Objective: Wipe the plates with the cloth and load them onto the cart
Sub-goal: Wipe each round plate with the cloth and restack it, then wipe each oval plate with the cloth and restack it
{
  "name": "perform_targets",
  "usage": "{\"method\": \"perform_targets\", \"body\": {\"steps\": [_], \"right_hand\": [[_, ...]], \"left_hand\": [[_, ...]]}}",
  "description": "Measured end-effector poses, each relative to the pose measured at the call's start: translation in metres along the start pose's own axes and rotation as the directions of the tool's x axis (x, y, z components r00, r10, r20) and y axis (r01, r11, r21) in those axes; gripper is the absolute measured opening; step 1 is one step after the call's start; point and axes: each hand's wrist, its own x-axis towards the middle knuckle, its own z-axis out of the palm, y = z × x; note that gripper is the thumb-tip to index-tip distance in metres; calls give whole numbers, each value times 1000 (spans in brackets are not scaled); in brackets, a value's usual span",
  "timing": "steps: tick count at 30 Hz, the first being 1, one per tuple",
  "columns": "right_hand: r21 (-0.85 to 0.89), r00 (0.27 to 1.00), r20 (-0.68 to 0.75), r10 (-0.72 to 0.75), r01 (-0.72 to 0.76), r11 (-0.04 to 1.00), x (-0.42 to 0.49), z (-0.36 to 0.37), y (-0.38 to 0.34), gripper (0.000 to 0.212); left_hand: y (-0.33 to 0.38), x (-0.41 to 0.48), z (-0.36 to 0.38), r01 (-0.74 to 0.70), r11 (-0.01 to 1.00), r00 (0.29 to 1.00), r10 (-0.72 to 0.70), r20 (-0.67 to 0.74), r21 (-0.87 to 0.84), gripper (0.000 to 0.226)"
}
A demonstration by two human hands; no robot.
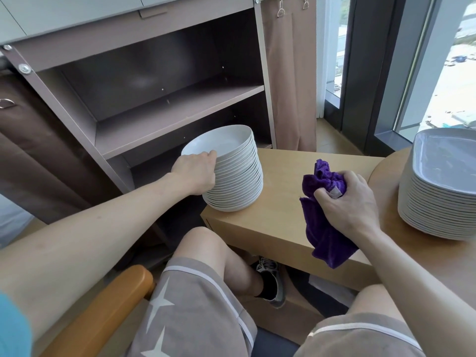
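Now left hand [195, 173] curls round the top plate [221, 143], right hand [347, 204] clutches the cloth [324, 235]

left hand [196, 173] on the top plate [219, 143] of a round stack, purple cloth [323, 210] in right hand [346, 204]

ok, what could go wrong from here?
1. The tall plate stack stands at the table edge; tugging the top plate sideways might topple it.
2. The left hand grips that plate by its rim alone, so it could slip.
3. The cloth dangles from the right hand and may snag.
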Motion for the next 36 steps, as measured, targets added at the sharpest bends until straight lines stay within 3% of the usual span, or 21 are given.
{"method": "perform_targets", "body": {"steps": [5, 8, 10, 13, 22, 25, 27, 29, 32, 34, 36], "right_hand": [[-40, 999, 34, -24, 25, 999, -4, 3, -3, 45], [-56, 998, 46, -30, 33, 998, -5, 4, -4, 42], [-68, 998, 47, -29, 32, 997, -5, 4, -5, 41], [-80, 999, 41, -18, 21, 997, -3, 1, -3, 46], [-100, 999, -22, 46, -48, 994, 4, -9, 0, 54], [-100, 999, -30, 37, -40, 994, 4, -12, -2, 58], [-92, 999, -40, 28, -31, 995, 6, -15, -5, 58], [-96, 998, -64, 9, -16, 995, 10, -20, -10, 53], [-120, 993, -117, -6, -8, 993, 18, -34, -20, 45], [-140, 988, -153, 3, -24, 990, 23, -45, -25, 46], [-128, 981, -194, 26, -52, 990, 29, -58, -31, 47]], "left_hand": [[9, 0, -2, 59, 998, 997, -58, 46, -17, 15], [17, -2, -4, 137, 989, 985, -130, 109, -59, 33], [22, -2, -3, 132, 990, 990, -129, 49, -51, 48], [29, -4, 4, 36, 980, 999, -43, -29, -196, 63], [40, 1, 5, 67, 975, 998, -64, 25, -213, 53], [53, -4, 7, 52, 977, 988, -81, -133, -209, 65], [73, -8, 3, -103, 946, 936, -13, -351, -308, 66], [103, -9, -4, -269, 849, 885, 31, -465, -456, 62], [157, -9, -16, -292, 656, 930, 25, -367, -696, 53], [192, -4, -24, -191, 395, 980, 20, -199, -899, 44], [223, 1, -38, -74, 15, 996, 44, -73, -997, 46]]}}
